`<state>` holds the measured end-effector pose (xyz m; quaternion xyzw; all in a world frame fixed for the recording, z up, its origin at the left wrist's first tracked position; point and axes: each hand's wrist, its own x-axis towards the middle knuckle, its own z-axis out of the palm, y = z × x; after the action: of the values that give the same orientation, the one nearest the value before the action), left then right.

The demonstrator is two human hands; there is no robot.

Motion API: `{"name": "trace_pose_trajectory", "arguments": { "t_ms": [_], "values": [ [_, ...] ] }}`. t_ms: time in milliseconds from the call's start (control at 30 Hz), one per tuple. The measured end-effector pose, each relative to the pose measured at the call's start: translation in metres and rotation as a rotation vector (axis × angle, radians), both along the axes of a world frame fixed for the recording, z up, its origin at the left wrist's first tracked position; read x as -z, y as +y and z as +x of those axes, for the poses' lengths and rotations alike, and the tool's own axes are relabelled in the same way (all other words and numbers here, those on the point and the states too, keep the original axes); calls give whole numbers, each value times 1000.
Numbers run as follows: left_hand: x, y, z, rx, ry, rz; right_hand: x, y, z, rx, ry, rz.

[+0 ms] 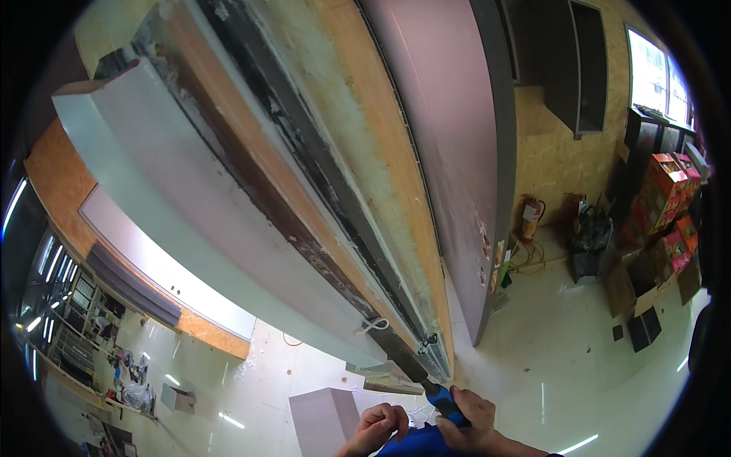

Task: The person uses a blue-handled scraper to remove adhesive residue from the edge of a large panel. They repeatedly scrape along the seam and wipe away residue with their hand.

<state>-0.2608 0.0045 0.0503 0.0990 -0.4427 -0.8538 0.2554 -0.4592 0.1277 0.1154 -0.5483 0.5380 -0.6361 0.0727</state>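
Note:
My right hand is wrapped round the blue and black handle of a long, flat, dark file. Its blade points up and away along the edge of a thick door frame, close to the frame's lower end; whether it touches there I cannot tell. The frame has wood, dark and metallic strips, with whitish smears on them. My left hand is curled closed beside the file's handle, apart from it, and nothing shows in its fingers. A small white cord loop sticks out from the frame near the blade.
A pinkish door panel stands right of the frame. A grey box-like block sits on the floor near my left hand. Further right are a fire extinguisher, an open cardboard box and stacked red cartons.

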Motion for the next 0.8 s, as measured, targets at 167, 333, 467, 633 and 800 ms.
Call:
{"name": "trace_pose_trajectory", "arguments": {
  "t_ms": [167,333,467,633,800],
  "values": [
    [3,-12,0,142,62,54,4,1,8,156,166,7],
    [-3,-19,-4,116,-77,-52,-31,-13,14,203,238,-68],
    [13,-37,7,240,-30,7,-19,-17,19,289,305,-77],
    [20,-58,16,364,-133,53,-2,1,28,282,308,34],
    [27,-77,17,494,-224,49,-6,-5,42,315,256,-47]
  ]
}}
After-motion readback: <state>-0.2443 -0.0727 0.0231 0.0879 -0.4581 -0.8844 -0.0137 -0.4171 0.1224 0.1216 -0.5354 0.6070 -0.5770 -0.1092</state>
